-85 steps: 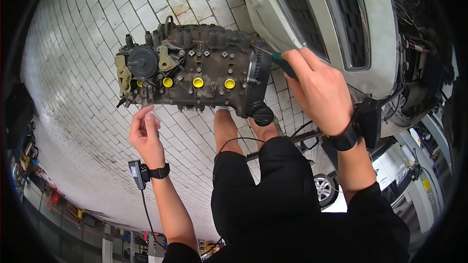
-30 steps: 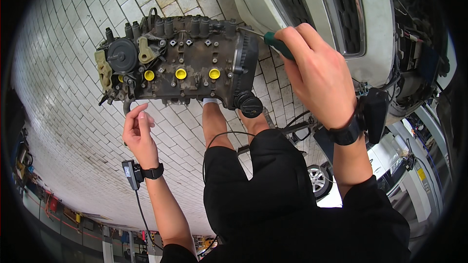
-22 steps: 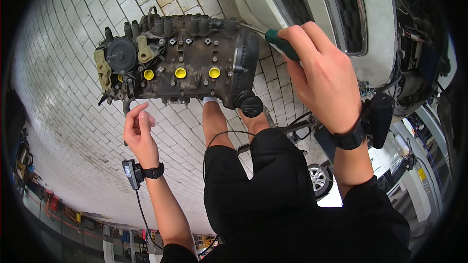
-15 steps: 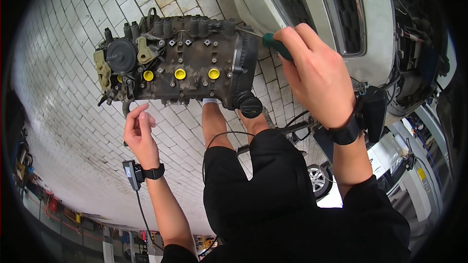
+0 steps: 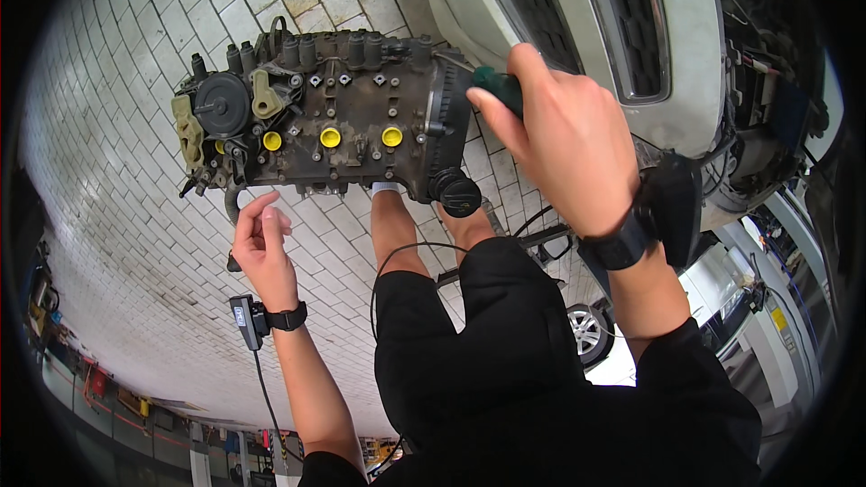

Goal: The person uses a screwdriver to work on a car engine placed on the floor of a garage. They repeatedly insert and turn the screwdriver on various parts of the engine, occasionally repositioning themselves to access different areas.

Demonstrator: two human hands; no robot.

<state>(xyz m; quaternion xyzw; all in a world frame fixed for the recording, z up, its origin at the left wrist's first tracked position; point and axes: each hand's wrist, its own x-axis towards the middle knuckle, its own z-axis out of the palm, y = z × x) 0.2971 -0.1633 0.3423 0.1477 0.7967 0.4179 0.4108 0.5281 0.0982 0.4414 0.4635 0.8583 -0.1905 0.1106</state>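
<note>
A dirty dark engine cylinder head has yellow plugs across its top, a round black housing at its left and a black cap at its lower right. My right hand is closed on a green-handled screwdriver, whose thin shaft reaches the head's upper right corner; the tip is too small to make out. Below the head's left end, beside a dark hose, my left hand holds nothing visible, fingers apart and loosely curled.
A car's pale front bumper and grille stand close at the upper right. White floor tiles surround the engine. My legs in black shorts are below it. Grey lift posts, a car wheel and shelving with mixed items line the edges.
Since the latest earlier frame, my right hand has shifted left and turned, its thumb now further along the handle near the shaft. My left hand is nearly unmoved.
</note>
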